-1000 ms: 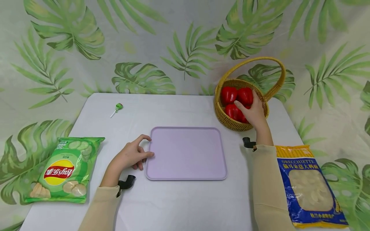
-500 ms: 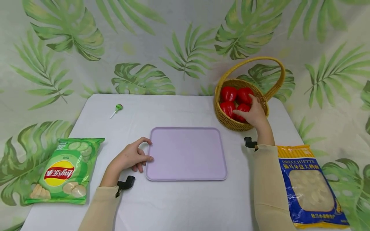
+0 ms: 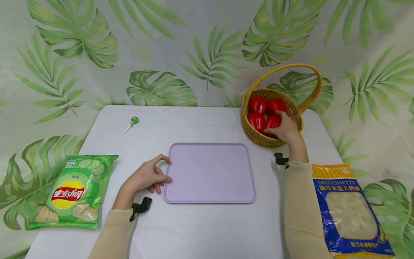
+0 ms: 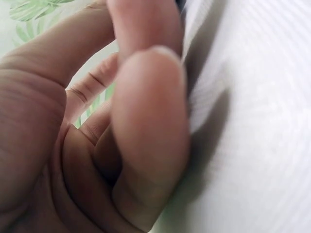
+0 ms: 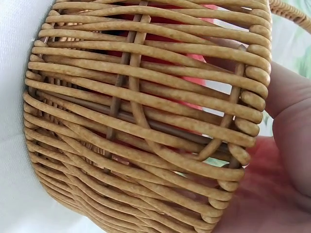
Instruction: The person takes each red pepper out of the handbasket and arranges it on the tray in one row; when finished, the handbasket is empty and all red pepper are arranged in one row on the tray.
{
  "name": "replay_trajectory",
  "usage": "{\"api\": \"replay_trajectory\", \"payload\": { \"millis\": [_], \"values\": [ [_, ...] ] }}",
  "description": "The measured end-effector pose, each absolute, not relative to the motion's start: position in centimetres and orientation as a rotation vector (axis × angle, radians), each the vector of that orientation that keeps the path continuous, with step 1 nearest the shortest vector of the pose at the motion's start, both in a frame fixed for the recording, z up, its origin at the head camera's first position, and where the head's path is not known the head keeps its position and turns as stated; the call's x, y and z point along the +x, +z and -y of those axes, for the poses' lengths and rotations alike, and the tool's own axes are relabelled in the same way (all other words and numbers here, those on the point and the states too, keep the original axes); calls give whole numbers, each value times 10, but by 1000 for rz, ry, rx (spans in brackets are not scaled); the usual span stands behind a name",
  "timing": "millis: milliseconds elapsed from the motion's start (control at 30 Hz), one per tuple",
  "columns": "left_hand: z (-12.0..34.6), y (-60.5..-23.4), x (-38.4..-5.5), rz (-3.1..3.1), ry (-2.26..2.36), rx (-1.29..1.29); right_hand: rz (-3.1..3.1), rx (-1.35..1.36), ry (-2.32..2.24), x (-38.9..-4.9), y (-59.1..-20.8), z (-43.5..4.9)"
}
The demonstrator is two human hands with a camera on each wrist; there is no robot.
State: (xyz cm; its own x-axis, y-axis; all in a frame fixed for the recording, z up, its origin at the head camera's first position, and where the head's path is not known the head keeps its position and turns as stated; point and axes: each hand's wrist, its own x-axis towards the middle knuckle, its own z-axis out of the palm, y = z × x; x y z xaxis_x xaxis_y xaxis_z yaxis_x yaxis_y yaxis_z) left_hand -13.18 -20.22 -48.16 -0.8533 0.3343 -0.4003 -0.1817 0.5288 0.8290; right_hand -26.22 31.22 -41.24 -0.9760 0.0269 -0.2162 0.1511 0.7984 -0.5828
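In the head view my left hand (image 3: 146,176) lies at the left edge of a lilac tray (image 3: 210,172), thumb and index finger apart at its rim and the other fingers loosely curled. The left wrist view shows those fingers (image 4: 150,111) close up over white cloth. My right hand (image 3: 288,128) reaches into a wicker basket (image 3: 253,136), fingers and thumb around the front right red bell pepper (image 3: 271,123). Several glossy red bell peppers fill the basket. In the right wrist view the woven wall (image 5: 146,97) hides most of the peppers and the fingertips.
A green bag of potato chips (image 3: 69,192) lies at the left and a blue bag of orecchiette pasta (image 3: 350,212) at the right, beside the right sleeve. A green lollipop (image 3: 134,120) lies at the back left. The basket's tall handle (image 3: 284,68) arches over it.
The right hand has shifted from above the peppers down onto the front right one, its fingers drawing closer around it. The left hand has barely moved.
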Motion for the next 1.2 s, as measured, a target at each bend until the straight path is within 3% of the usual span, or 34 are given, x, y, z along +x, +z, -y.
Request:
{"api": "replay_trajectory", "payload": {
  "millis": [1200],
  "values": [
    [203, -485, -133, -2218, 1331, 144, -2832, 141, -786, -263, -417, -309]
  ]
}}
